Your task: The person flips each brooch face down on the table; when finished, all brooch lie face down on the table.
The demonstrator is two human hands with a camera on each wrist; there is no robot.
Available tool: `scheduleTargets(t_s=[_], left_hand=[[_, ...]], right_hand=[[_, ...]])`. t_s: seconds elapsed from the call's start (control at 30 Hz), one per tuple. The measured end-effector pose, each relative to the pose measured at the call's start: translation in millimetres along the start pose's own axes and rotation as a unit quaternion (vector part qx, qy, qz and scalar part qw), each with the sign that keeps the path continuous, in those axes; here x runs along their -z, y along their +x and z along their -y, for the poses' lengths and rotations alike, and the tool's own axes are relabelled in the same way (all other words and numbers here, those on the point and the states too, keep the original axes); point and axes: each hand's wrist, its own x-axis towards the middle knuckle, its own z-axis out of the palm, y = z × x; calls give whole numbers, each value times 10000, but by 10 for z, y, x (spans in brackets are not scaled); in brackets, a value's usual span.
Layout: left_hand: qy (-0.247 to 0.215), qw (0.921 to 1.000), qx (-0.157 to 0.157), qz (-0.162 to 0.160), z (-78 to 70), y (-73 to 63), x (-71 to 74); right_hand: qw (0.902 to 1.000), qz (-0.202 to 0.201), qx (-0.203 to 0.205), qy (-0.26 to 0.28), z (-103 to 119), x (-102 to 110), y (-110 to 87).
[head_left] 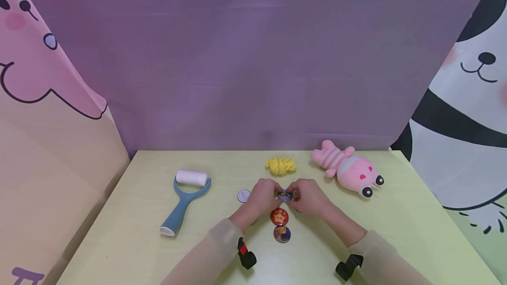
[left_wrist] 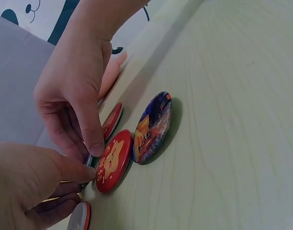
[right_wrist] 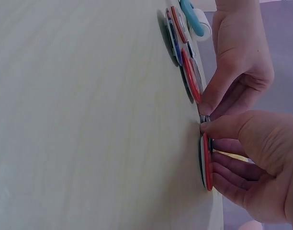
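Both hands meet over a small round badge (head_left: 285, 195) with a blue and dark picture, lying at the middle of the table. My left hand (head_left: 266, 197) pinches its left edge, and my right hand (head_left: 310, 197) pinches its right edge. Just nearer to me lies a red badge (head_left: 279, 217) with a yellow star figure. Touching or nearly touching it is a dark blue and orange badge (head_left: 282, 234). A white round badge (head_left: 243, 195) lies left of the left hand. Another red-rimmed badge (right_wrist: 207, 163) is by the right hand's fingers, hidden from the head view.
A lint roller (head_left: 184, 203) with a blue handle lies at the left. Behind the hands is a bundle of yellow yarn (head_left: 281, 166). A pink plush toy (head_left: 350, 168) lies at the back right. The pale table (head_left: 119, 232) ends at a purple backdrop (head_left: 253, 56).
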Motion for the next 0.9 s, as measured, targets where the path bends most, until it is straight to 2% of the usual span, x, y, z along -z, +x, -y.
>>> scheduleTargets(t_s=[0.23, 0.47, 0.63, 0.73, 0.9], left_hand=[[-315, 9992, 263, -36, 8, -37, 18], [-613, 9971, 125, -442, 3, -69, 40], [-1235, 9890, 85, -806, -68, -99, 91], [-1598, 9815, -59, -1052, -116, -108, 131], [-1732, 9742, -372, -1400, -158, -126, 179]], right_hand=[[9996, -107, 82, 241, -84, -13, -12], [9974, -500, 9, 513, -99, -4, -11], [9928, -904, -357, 702, -64, 81, 6], [9899, -1063, -403, 850, -45, 136, 21], [9826, -1229, -429, 1323, -26, 207, 38]])
